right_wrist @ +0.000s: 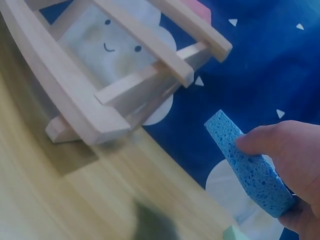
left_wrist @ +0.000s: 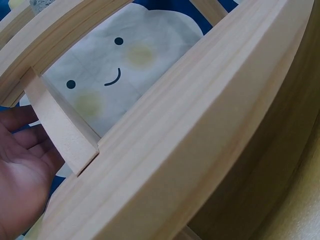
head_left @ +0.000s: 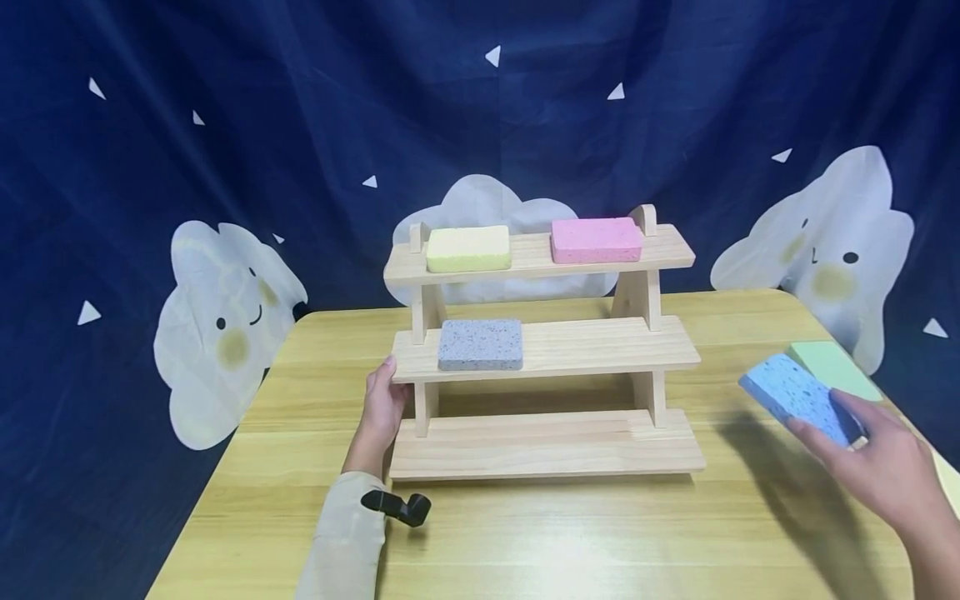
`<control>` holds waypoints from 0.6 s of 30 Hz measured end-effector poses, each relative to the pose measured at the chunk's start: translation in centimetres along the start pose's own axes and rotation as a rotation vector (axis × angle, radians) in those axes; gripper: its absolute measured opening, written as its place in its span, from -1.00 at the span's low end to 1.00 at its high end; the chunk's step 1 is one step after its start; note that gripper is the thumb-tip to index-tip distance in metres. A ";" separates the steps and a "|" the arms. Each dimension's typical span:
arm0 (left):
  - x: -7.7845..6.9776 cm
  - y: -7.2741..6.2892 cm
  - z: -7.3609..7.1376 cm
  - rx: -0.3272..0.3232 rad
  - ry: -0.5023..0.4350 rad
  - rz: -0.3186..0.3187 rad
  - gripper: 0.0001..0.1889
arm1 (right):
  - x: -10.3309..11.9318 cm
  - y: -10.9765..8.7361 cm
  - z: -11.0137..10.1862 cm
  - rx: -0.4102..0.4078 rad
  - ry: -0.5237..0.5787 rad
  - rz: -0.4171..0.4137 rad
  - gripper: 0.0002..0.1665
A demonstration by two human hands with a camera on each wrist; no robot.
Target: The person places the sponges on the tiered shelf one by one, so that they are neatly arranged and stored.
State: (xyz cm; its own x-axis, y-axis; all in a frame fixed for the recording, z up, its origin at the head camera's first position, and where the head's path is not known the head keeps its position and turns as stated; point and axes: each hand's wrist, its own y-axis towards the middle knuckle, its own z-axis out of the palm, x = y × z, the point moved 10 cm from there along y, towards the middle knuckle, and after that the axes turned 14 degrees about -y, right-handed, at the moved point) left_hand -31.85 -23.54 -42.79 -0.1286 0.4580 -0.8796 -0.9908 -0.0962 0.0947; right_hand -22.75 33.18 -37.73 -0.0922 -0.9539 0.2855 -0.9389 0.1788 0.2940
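A three-tier wooden display shelf (head_left: 600, 346) stands on the table. My left hand (head_left: 384, 408) grips the left end of its middle tier, thumb at the edge; in the left wrist view its fingers (left_wrist: 30, 135) reach behind the upright. Off to the right, my right hand (head_left: 888, 458) pinches a speckled blue sponge (head_left: 798, 396), tilted and raised above the table. The right wrist view shows the thumb on one broad face of this sponge (right_wrist: 250, 167). A yellow sponge (head_left: 468, 250) and a pink sponge (head_left: 596, 240) lie on the top tier, a grey speckled sponge (head_left: 480, 344) on the middle one.
A light green sponge (head_left: 836, 371) lies at the table's right side, partly behind the blue one. Something pale yellow (head_left: 948, 483) shows at the right edge, beyond the right hand. A dark blue curtain (head_left: 330, 100) with white clouds hangs behind the wooden table (head_left: 300, 433).
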 end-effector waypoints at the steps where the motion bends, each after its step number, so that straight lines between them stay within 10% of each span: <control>1: 0.0 0.0 0.0 0.002 -0.002 0.002 -0.41 | 0.2 0.1 -0.1 -0.002 0.000 -0.005 -0.16; 18: -0.1 0.0 0.0 0.004 0.034 0.028 -0.41 | 3.3 1.0 -1.5 -0.034 0.055 -0.076 -0.21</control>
State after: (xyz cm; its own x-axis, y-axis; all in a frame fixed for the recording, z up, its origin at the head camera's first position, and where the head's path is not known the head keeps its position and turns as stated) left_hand -31.85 -23.61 -42.73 -0.1552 0.4245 -0.8921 -0.9870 -0.1053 0.1216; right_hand -23.54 30.58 -35.09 -0.0019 -0.9505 0.3108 -0.9306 0.1155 0.3474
